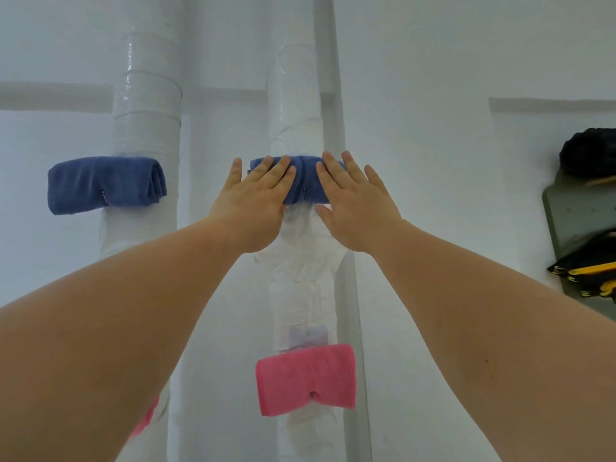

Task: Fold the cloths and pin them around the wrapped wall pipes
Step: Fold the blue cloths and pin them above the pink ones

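Two white wrapped pipes run up the wall, a left pipe (146, 105) and a right pipe (296, 105). A folded blue cloth (308, 186) wraps the right pipe, with a pin showing at its front. My left hand (256, 201) lies flat on its left half and my right hand (356, 201) flat on its right half, fingers spread. Another folded blue cloth (106, 185) is pinned on the left pipe. A pink cloth (305, 378) is pinned lower on the right pipe. A second pink cloth (145, 418) peeks out behind my left forearm.
At the right edge a grey-green wall board (576, 215) carries a black bundle (590, 151) and a black-and-yellow tool (590, 271). The white wall has grey horizontal recesses (53, 95) behind the pipes.
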